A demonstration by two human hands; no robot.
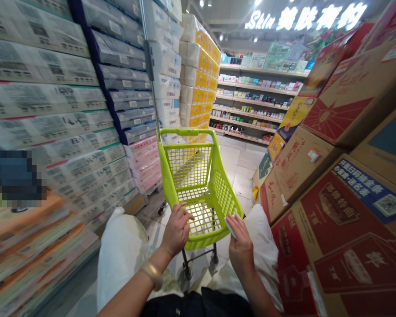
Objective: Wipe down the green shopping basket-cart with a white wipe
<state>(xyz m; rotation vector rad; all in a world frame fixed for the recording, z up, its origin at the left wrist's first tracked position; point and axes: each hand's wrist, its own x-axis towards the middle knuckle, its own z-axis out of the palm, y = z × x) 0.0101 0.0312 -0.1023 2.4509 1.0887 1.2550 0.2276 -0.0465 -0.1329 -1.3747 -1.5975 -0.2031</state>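
We had the green cart [201,241] right in front of us in the aisle, between our knees, near rim toward us, handle [188,131] at the far end. Our right hand [241,246] pinched a folded white cloth [229,226], maybe a tissue, at the right near corner of the rim. Our left hand [177,229] held nothing: fingers loose and half bent over the left part of the near rim. Couldn't tell whether it touched the plastic or hovered.

Step in hand, our read: wiping down the basket rim, right hand working, left ready to steady. How much was done, couldn't tell.

Next move, as we judged it, called for flat pressure on the cloth along the rim, with the left hand braced on the basket. Cart stood on wheels [188,272], so a one-sided push could have rolled it.

Room was tight: cartons [317,165] stacked close on the right, paper packs [66,127] on the left, stocked shelves [257,90] well beyond the handle. Elbows wanted keeping in.
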